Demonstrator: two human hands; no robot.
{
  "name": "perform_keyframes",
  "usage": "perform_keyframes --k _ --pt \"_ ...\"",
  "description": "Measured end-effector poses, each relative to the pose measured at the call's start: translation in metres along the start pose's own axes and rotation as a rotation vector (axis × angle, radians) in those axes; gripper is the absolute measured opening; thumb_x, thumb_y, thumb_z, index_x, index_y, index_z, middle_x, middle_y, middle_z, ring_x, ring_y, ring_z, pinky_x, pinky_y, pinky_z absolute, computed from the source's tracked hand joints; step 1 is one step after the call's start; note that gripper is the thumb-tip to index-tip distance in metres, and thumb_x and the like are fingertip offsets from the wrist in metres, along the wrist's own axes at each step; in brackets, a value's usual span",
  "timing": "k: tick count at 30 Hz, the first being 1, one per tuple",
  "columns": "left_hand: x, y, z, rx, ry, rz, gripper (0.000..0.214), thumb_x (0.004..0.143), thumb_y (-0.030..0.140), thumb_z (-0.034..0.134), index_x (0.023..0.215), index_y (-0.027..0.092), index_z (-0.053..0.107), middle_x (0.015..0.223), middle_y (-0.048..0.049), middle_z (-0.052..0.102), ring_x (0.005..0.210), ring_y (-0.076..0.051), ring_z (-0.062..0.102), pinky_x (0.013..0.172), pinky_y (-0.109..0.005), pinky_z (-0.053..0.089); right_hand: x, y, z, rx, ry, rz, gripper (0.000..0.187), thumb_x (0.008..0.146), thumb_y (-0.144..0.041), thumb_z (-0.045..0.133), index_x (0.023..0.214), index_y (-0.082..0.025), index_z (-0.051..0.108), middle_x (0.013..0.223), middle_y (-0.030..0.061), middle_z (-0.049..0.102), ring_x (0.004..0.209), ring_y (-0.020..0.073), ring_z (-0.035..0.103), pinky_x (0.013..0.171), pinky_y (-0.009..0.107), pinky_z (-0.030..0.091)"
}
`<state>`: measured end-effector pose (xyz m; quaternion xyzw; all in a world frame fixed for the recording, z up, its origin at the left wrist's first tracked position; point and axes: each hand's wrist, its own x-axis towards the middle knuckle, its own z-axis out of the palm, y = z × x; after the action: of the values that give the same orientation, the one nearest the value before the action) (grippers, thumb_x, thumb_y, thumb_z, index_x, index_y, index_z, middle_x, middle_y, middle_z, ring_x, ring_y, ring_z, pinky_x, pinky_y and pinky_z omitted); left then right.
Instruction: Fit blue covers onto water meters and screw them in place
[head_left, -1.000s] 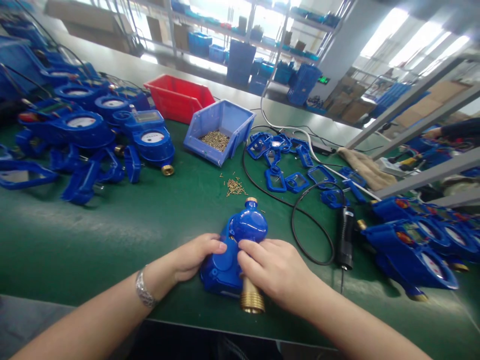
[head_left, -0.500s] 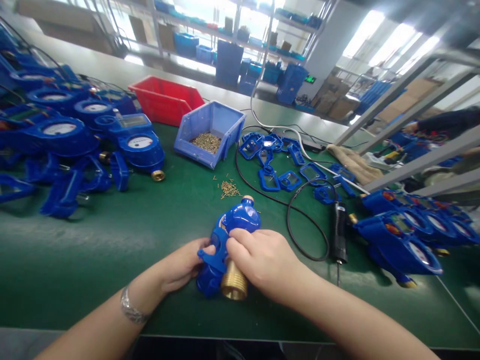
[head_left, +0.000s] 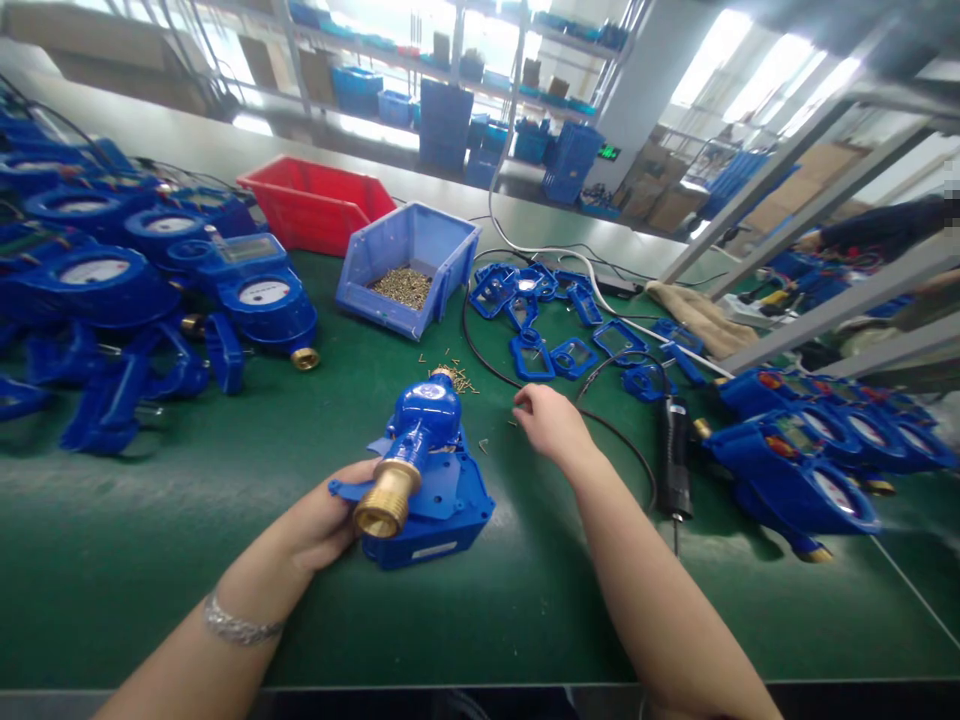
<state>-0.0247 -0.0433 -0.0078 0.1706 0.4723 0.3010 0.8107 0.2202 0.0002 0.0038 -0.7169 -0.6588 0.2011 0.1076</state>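
My left hand [head_left: 330,520] is closed around the left side of a blue water meter [head_left: 427,415]. The meter is turned with its rounded underside up, and its threaded brass end [head_left: 388,500] points toward me. A blue box-like housing [head_left: 435,540] sits beneath the meter body. To the right, apart from the meter, my right hand [head_left: 553,425] hovers low over the bench with its fingers curled together; whatever is between the fingertips is hidden. Small brass screws [head_left: 465,382] lie in a loose pile beyond the meter, with a few strays near my right fingertips.
A blue bin [head_left: 405,320] of screws stands beside a red bin [head_left: 315,205]. Blue frames [head_left: 576,357] lie at the back. A black electric screwdriver [head_left: 675,455] with its cable rests at right. More meters [head_left: 266,300] crowd the left and others [head_left: 795,480] the right.
My right hand has let go of the water meter and moved right and away from me, to the bench near the screws. My left hand has turned the meter, underside up, and shifted left.
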Motion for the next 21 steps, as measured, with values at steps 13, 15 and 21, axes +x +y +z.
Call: perform_keyframes --k 13,15,21 --pt "0.004 0.005 -0.003 -0.02 0.074 -0.038 0.012 0.055 0.012 0.076 0.063 0.01 0.066 0.059 -0.0039 0.067 0.052 -0.012 0.06 0.052 -0.018 0.051 -0.003 -0.017 0.011 0.652 -0.367 -0.041 0.008 0.078 -0.01 0.061 0.078 -0.013 0.053 0.062 -0.0029 0.055 0.056 0.0097 0.055 0.059 0.023 0.048" --pt "0.004 0.007 -0.002 -0.018 0.104 -0.034 0.006 0.058 0.009 0.071 0.059 0.011 0.066 0.057 -0.0038 0.067 0.051 -0.011 0.059 0.051 -0.018 0.051 -0.004 -0.026 0.011 0.735 -0.411 -0.053 0.011 0.076 -0.012 0.063 0.07 -0.013 0.053 0.058 -0.0031 0.054 0.053 0.0087 0.052 0.054 0.021 0.045" --pt "0.004 0.011 0.002 0.012 0.131 -0.05 0.008 0.064 0.006 0.062 0.059 0.01 0.067 0.055 -0.0045 0.065 0.049 -0.012 0.058 0.049 -0.019 0.05 0.0 -0.03 0.017 0.787 -0.426 -0.081 0.014 0.071 -0.014 0.068 0.064 -0.012 0.057 0.056 -0.0039 0.053 0.051 0.0064 0.043 0.049 0.019 0.034"
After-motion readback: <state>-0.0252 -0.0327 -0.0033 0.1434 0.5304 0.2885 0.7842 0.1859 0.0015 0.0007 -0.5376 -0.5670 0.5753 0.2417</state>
